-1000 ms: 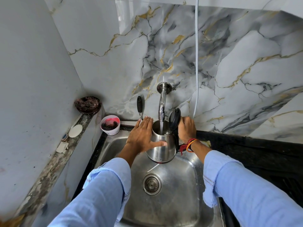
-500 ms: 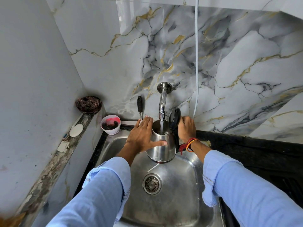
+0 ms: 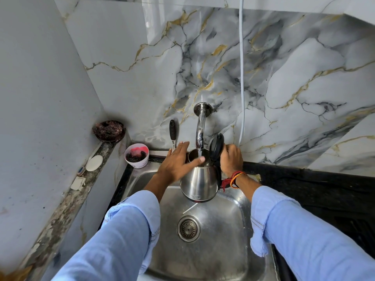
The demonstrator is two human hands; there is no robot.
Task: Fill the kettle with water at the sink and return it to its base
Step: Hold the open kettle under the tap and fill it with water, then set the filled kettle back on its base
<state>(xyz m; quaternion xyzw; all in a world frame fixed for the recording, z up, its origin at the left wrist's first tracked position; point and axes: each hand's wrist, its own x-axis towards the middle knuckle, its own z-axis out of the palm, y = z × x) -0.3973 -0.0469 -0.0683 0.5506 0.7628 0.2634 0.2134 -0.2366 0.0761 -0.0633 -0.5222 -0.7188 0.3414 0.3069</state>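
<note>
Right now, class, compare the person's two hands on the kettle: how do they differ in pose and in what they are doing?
The left hand lies open and flat against the kettle near its rim, fingers spread; the right hand is closed in a grip at the handle side. The right wrist wears red and orange threads; the left wrist is bare. Both hold the kettle under the tap, lid open, above the sink.

Steel, marble and pale blue around the two hands

The kettle (image 3: 199, 182) between the hands is bright silver with a black lid (image 3: 216, 146) and black handle side. Both sleeves (image 3: 121, 230) are light blue; the right hand (image 3: 231, 160) has red and orange threads (image 3: 233, 179) at its wrist. Behind the hands the wall (image 3: 263, 78) is white-grey marble veined in gold and charcoal. Left of the left hand (image 3: 174, 165) stands a white cup (image 3: 137, 156) smeared pink inside.
</note>
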